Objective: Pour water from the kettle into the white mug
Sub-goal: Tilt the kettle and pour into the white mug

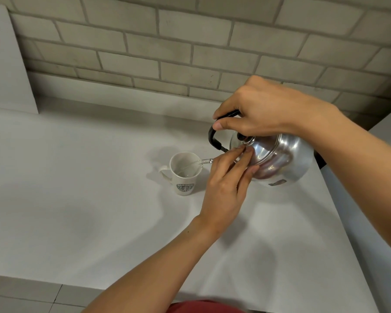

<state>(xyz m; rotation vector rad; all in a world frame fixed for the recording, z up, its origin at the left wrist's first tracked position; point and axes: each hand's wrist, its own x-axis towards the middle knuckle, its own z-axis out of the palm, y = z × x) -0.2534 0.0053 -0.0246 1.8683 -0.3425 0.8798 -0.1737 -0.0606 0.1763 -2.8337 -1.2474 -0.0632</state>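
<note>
A shiny steel kettle (282,157) is held tilted to the left above the counter, its spout mostly hidden behind my left hand. My right hand (260,109) grips its black handle (213,138) from above. My left hand (226,179) presses its fingertips on the kettle's lid, near the black knob. A thin stream of water (199,163) runs from the spout into the white mug (185,172), which stands upright on the counter with a green logo facing me and its handle to the left. A little water lies in the mug's bottom.
The white counter (77,188) stretches left and toward me, with its front edge low in view. A grey brick wall (167,41) closes the back. A white panel (5,64) stands at the far left. The counter's right edge drops off beside the kettle.
</note>
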